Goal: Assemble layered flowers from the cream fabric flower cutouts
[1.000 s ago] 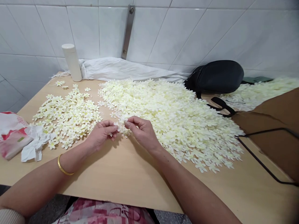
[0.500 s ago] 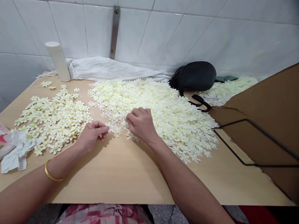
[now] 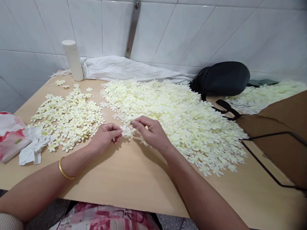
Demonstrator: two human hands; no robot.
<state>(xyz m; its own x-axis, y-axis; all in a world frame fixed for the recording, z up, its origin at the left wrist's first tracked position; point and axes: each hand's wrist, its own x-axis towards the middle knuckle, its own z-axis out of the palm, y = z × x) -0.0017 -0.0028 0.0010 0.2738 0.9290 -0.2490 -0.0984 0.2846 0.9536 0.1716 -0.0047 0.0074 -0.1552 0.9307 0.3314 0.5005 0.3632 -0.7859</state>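
Left hand point(image 3: 105, 135) pinches at least one white flower point(image 3: 125, 130), right hand point(image 3: 152, 131) closed beside it, contents unclear, near one small heap point(image 3: 69, 118) and one large heap point(image 3: 172, 105), bare worktop point(image 3: 120, 179) reaching the near edge

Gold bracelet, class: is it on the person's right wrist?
No, the gold bracelet circles the wrist of the left hand.

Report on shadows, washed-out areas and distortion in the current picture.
Head view: soft shadows fall on the table below the left hand and right hand; head view: the big flower pile looks pale, its petals blending together; head view: seams on the wall slant, and the right corners darken.
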